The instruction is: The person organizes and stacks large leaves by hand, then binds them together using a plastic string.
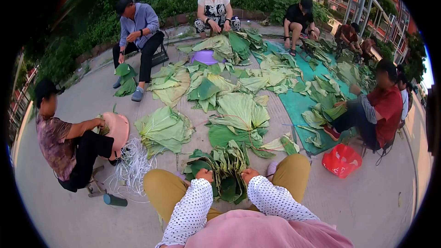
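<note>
Between my knees stands a thick bundle of large folded green leaves (pixel 225 174), lotus leaves by the look of them, with browned edges packed upright side by side. My left hand (pixel 204 175) is closed on the bundle's left side. Opposite it, my right hand (pixel 249 175) grips the right side, its fingers curled in against the leaves. The fingertips of both hands are partly hidden. Just beyond the bundle lies a spread, pale-veined leaf stack (pixel 241 112), with a thin reddish string across it. Another fanned leaf stack (pixel 165 129) rests on the concrete to the left.
White strips (pixel 131 167) and a dark green cylinder (pixel 115 200) lie at left, near a seated person with a pink basin (pixel 115 131). A red bag (pixel 342 160) sits at right. More leaves cover a green tarp (pixel 294 105). Several people sit around, one behind a purple basin (pixel 205 57).
</note>
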Available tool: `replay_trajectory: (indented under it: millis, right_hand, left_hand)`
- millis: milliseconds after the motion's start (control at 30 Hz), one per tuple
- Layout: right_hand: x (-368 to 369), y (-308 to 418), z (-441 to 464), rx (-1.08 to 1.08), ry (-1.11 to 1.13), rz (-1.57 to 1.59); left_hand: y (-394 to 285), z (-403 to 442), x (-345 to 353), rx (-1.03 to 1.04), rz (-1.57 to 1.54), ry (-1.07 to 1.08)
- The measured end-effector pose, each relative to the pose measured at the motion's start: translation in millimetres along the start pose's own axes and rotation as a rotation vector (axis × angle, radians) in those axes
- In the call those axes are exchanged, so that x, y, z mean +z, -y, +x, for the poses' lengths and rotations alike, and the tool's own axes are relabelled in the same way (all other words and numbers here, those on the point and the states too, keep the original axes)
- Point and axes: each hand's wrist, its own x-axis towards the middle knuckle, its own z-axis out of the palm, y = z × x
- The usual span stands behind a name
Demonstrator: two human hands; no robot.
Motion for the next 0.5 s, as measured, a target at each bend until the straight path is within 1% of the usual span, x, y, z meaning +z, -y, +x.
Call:
replay_trajectory:
  millis: [167, 267, 367, 433, 500]
  right_hand:
    - [-3.3, 6.3, -4.1, 0.013, 0.005, -0.023]
    - [2.5, -7.0, 9.0, -0.001, 0.031, 0.012]
    - [-0.5, -0.2, 3.0, 0.006, 0.034, 0.008]
    - [3.4, -8.2, 9.2, -0.004, 0.028, 0.017]
    - [6.6, -12.8, 13.5, -0.014, 0.022, 0.024]
  left_hand:
    - [-8.1, -9.2, -4.9, -0.013, 0.014, 0.009]
    - [-6.7, -6.5, -4.2, -0.01, 0.026, 0.014]
    - [-5.9, -5.7, -4.5, -0.01, 0.024, 0.012]
    - [-2.3, -1.7, -2.7, -0.01, 0.022, 0.01]
    - [-2.1, -2.6, -0.7, 0.032, -0.046, -0.045]
